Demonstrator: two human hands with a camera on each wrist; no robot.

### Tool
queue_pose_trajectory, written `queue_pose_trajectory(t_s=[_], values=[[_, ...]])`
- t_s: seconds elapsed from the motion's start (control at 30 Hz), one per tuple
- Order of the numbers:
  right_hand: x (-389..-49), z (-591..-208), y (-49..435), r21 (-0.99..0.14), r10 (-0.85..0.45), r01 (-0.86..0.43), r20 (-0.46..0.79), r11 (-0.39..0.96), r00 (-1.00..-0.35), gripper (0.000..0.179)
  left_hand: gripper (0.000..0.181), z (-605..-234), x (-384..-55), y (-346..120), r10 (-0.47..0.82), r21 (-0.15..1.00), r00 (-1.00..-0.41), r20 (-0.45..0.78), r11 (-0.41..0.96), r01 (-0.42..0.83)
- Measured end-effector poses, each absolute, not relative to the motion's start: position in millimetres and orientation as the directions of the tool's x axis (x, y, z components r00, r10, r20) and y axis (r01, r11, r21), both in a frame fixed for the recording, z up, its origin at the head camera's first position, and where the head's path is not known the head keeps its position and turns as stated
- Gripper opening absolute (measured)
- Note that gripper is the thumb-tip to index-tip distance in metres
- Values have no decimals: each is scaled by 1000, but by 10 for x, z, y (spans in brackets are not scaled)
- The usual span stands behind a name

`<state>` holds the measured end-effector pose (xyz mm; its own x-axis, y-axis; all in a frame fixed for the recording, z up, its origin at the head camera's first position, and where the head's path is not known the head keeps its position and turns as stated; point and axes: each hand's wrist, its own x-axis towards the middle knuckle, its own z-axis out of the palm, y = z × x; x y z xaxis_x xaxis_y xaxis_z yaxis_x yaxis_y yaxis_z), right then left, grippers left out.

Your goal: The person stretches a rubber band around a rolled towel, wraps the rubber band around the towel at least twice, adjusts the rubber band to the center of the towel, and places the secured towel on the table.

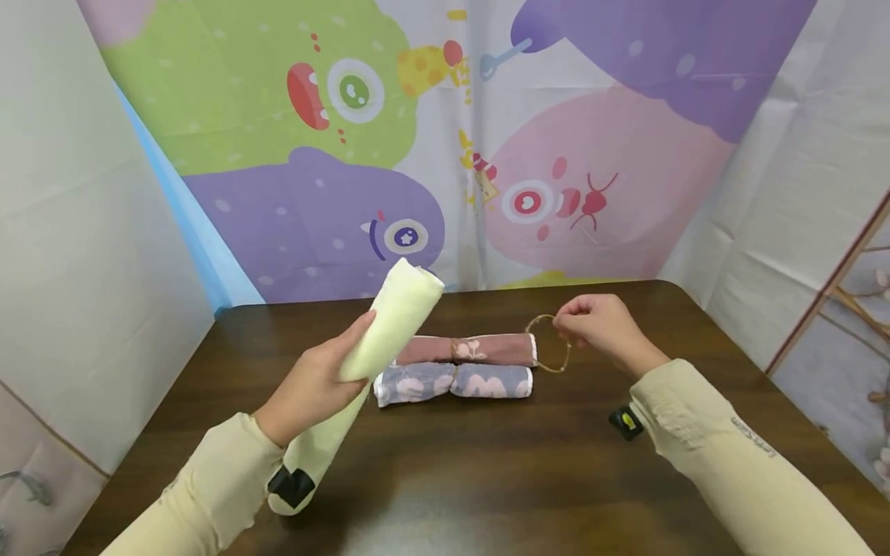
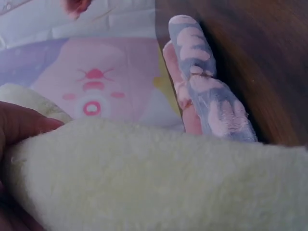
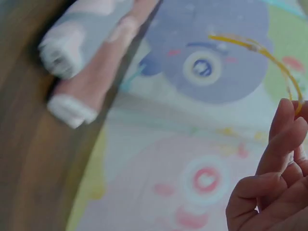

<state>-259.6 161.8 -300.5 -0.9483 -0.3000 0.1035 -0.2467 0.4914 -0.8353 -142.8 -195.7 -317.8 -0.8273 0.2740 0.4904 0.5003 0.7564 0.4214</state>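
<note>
My left hand (image 1: 316,386) grips a rolled pale yellow towel (image 1: 392,316) around its middle. The roll is tilted, its upper end pointing away to the right; in the left wrist view its fluffy surface (image 2: 159,178) fills the lower part. My right hand (image 1: 605,328) pinches a thin yellowish-brown rubber band (image 3: 272,55) between thumb and fingertips. That loop hangs in the air, apart from the yellow towel. Between the hands lie a dusty-pink rolled towel (image 1: 424,350) and, in front of it, a grey-blue one with pink shapes (image 1: 417,384), each cinched at its middle by a band.
Everything lies on or above a dark brown wooden table (image 1: 487,479). A cartoon-printed curtain (image 1: 264,224) hangs behind its far edge, and pale cloth walls (image 1: 76,193) flank both sides. Each wrist carries a small black camera (image 1: 627,422).
</note>
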Motion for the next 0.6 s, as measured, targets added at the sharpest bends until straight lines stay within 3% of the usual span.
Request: queue_pose_trajectory(t_s=[0.2,0.33,0.6], values=[[-2516,-2857,1277,-791,-332,-301,132,533,-934,12,73,-3212,-1447,-1844,376,302,-748,547,745,595],[-2491,-2832,1102,-782,-325,-302,135,545,-936,11,74,-3249,-1480,-1757,371,303,-751,546,749,590],[-2465,-2829,868,-943,-251,-140,63,302,-966,13,75,-3316,-1524,-1558,323,312,-778,539,781,541]])
